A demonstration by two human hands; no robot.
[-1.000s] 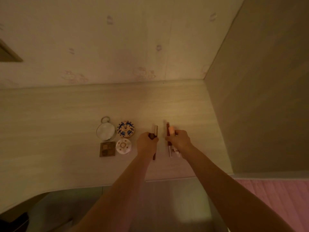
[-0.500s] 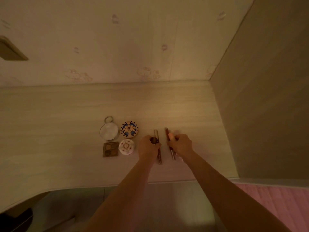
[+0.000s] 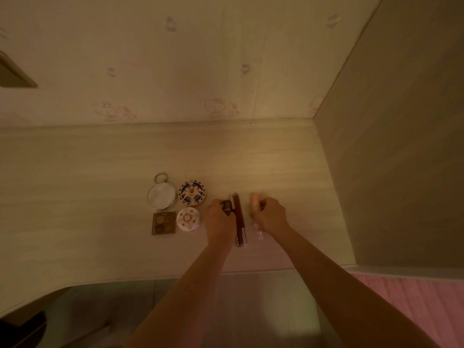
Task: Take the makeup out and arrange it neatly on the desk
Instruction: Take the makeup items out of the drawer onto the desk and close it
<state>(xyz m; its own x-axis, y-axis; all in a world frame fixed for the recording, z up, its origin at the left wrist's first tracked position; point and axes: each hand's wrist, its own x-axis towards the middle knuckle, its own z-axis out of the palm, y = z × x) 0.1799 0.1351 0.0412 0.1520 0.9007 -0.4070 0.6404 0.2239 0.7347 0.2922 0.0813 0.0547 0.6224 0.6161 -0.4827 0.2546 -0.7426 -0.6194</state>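
There it was: the left hand (image 3: pixel 219 218) curled round a short brown tube (image 3: pixel 227 204), just beside two slim sticks (image 3: pixel 239 222) that lay side by side on the table (image 3: pixel 100 172), running from its front edge toward its back edge. The right hand (image 3: pixel 272 214) was clenched round a pale pink stick (image 3: pixel 255 203), on the right-edge side of that pair. Something pink showed under that hand, and we could not make out what.

We judged the step to be lining up the sticks. Each one wanted setting parallel to the pair, ends level, with an even gap, and letting go low so nothing rolled.

Toward the left edge sat a tidy block: round mirror (image 3: pixel 162 195), patterned compact (image 3: pixel 192 193), white compact (image 3: pixel 188 219) and eyeshadow palette (image 3: pixel 163 223). The left hand was near the white compact, so we reckoned a careless wrist could nudge it. A side panel (image 3: pixel 389 159) closed off the right edge, well apart from the hands.
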